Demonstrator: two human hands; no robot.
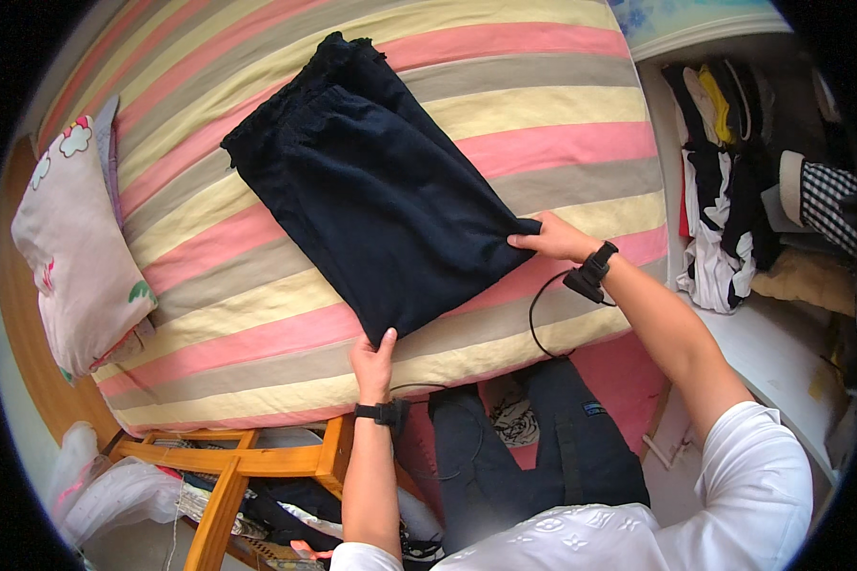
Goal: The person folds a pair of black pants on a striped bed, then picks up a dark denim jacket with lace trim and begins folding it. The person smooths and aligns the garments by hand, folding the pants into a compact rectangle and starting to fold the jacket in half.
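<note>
A dark navy garment (393, 207) with a gathered, frilled edge lies flat on a striped bed sheet (571, 143); whether it is a skirt or folded trousers I cannot tell. Its frilled end points away from me, up and to the left. My left hand (373, 364) pinches the near corner, thumb on top, at the bed's front edge. Farther right, my right hand (560, 237) grips the other corner of the same end between thumb and fingers. The cloth between both hands hangs together fairly smooth. Black straps with a cable sit on both wrists.
A pink printed pillow (86, 250) rests at the bed's left end. Wooden chair-like framing (228, 464) stands at the lower left, with piled clothes and white tulle (132, 489) around it. On the right, an open cupboard shelf (771, 350) holds stacked clothes (721, 185).
</note>
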